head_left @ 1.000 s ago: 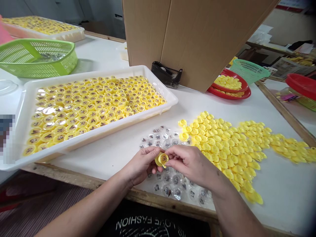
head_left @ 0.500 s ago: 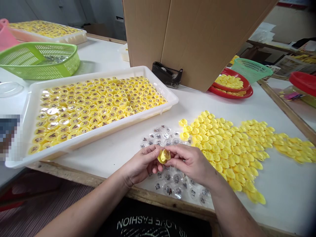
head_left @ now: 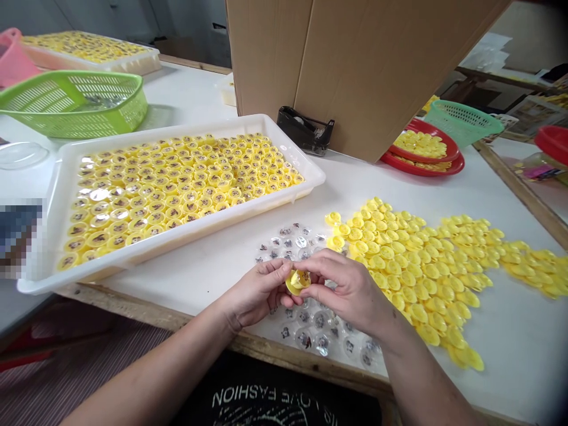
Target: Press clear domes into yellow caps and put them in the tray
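Note:
Between both hands, over the front of the table, is a small round yellow plastic piece (head_left: 298, 281) with a clear cap printed with a tiny figure. My left hand (head_left: 261, 291) pinches its left side between thumb and fingers. Closed on its right side are the thumb and fingertips of my right hand (head_left: 346, 287). Loose clear printed caps (head_left: 319, 320) lie on the table under and around the hands. A wide spread of yellow plastic pieces (head_left: 408, 266) covers the table to the right. The fingers partly hide the held piece.
A white tray (head_left: 177, 234) filled with capped yellow pieces stands at left. Behind it are a green basket (head_left: 106, 125), a black tape dispenser (head_left: 305, 131) and a tall cardboard box (head_left: 355, 71). Red plates (head_left: 452, 145) sit at back right. A wooden edge (head_left: 146, 310) borders the table front.
The yellow piece has turned slightly in my fingers, and its yellow rim shows more at the lower left. The whole view has shifted a little; both hands keep hold of the piece.

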Motion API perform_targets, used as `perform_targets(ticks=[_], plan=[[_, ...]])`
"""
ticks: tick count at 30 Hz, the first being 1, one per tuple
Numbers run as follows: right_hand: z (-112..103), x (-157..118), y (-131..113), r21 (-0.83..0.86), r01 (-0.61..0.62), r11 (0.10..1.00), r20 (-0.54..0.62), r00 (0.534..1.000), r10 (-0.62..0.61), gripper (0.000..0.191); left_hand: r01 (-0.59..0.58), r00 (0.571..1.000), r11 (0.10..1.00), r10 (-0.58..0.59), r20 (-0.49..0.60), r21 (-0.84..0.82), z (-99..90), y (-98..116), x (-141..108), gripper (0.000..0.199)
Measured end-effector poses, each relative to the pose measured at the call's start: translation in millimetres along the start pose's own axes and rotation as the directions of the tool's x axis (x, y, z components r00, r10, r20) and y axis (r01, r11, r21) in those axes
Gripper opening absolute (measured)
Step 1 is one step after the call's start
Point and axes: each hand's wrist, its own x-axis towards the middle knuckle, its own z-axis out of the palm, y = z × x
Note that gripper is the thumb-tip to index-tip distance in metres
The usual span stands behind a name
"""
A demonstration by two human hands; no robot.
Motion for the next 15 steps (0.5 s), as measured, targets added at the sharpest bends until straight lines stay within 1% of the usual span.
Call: perform_targets(ticks=[2,7,10,15], plan=[[1.8,-0.6,2.7,0.037,-0.033,0.999,-0.008,0.999,0.033,0.032,-0.016,1.0,1.0,0.016,-0.014,-0.013,-0.5,-0.9,0.3,0.023],[5.8,-1.3,6.4,0.093,-0.125,0.988,-0.065,0.989,0.131,0.021,-0.045,0.998,0.999,0.044,-0.053,-0.02,-0.9,-1.8,0.9,0.026],[7.3,-1.6,6.2,0.084,-0.125,0.989,-0.097,0.986,0.133,0.022,-0.059,0.996,0.998,0.059,-0.067,-0.001,-1.5,-1.6,0.8,0.027],[9.2,-2.2,3.1,0.001,-0.107,0.994,-0.107,0.989,0.106,0.025,-0.138,0.986,0.99,0.14,-0.088,0.03,-4.1,-2.7,1.3,0.02]])
